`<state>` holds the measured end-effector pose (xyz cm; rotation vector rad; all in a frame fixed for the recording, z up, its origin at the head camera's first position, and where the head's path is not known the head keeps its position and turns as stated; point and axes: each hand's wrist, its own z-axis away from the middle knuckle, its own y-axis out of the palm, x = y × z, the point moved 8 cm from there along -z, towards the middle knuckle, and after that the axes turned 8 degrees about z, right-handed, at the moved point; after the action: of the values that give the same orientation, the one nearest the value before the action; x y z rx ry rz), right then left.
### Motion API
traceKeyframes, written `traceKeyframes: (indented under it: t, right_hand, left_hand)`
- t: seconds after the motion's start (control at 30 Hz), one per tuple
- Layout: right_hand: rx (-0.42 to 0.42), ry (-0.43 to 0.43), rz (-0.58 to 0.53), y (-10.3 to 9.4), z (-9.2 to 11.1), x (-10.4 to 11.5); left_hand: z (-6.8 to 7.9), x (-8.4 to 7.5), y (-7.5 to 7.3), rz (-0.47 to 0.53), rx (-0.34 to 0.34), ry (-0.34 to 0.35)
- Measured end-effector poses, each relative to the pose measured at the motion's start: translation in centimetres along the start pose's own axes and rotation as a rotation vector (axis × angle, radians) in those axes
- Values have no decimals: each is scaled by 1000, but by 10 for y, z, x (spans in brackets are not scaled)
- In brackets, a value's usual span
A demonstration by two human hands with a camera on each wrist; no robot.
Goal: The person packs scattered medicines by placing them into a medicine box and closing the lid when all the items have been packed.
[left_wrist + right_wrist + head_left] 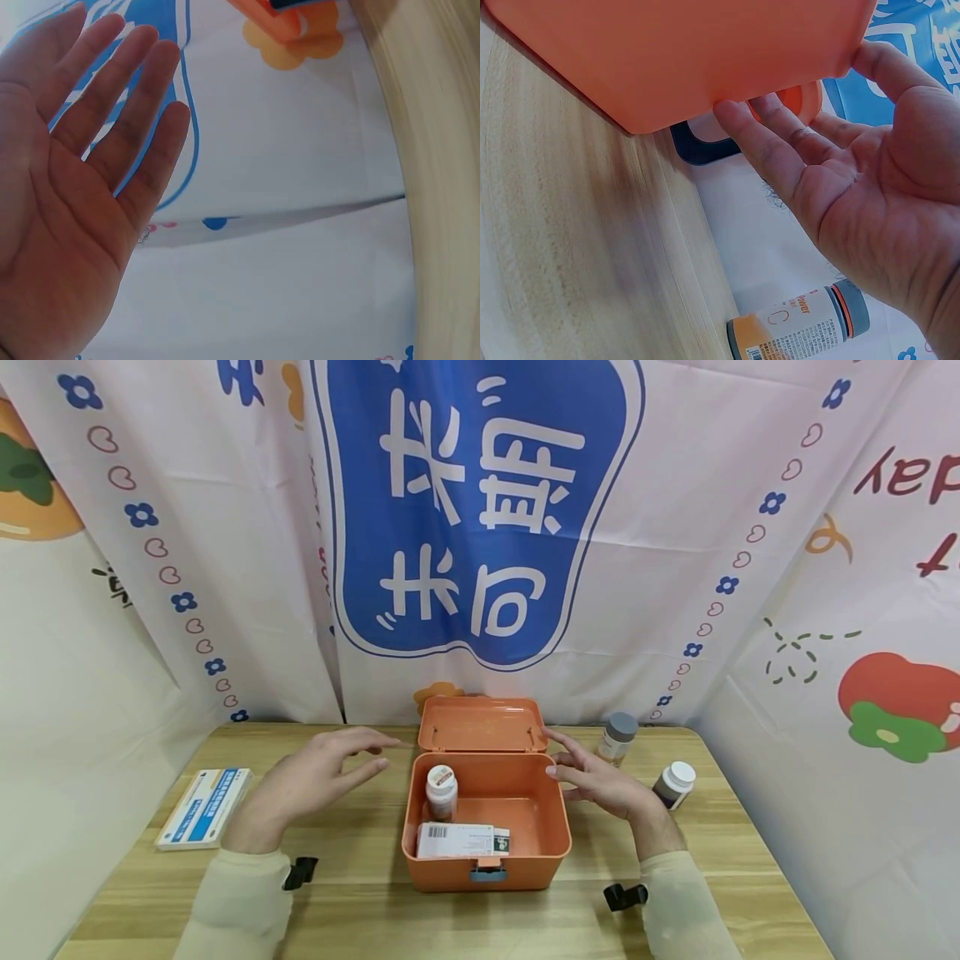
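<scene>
An orange storage box (487,876) stands on the table with its lid (480,724) tipped back against the cloth. Inside, a white pill bottle (442,795) stands at the left, and a white medicine carton (455,841) lies along the front, with a green-and-white one (501,841) partly hidden beside it. To the box's left my left hand (318,781) hovers with fingers extended, holding nothing; its bare palm shows in the left wrist view. At the right rear corner, my right hand (600,781) touches the box with spread, mostly straight fingers.
Behind my right hand stands a grey-capped bottle (618,739), with a white-capped dark bottle (674,784) farther right. A blue-and-white medicine box (204,808) lies at the table's left edge. Printed cloth (262,610) hangs behind the wooden table (352,910).
</scene>
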<state>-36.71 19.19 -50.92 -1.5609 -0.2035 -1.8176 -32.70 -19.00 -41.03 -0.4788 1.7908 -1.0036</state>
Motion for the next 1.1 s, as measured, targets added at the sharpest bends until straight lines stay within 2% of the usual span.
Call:
traceKeyframes:
  t: [0.27, 0.5, 0.8, 0.97, 1.1]
  right_hand:
    - [1, -2, 0, -1, 0, 0]
    - [-3, 4, -4, -1, 0, 0]
    - [-4, 6, 2, -1, 0, -1]
    - [-6, 10, -1, -1, 0, -1]
    - [-3, 6, -2, -1, 0, -1]
  left_hand:
    - [3, 18, -10, -13, -48, -56]
    - [8, 40, -18, -13, -94, -142]
    - [15, 61, -32, -17, -190, -145]
    - [20, 75, -40, -33, -256, -177]
    - [25, 85, -44, -56, -273, -215]
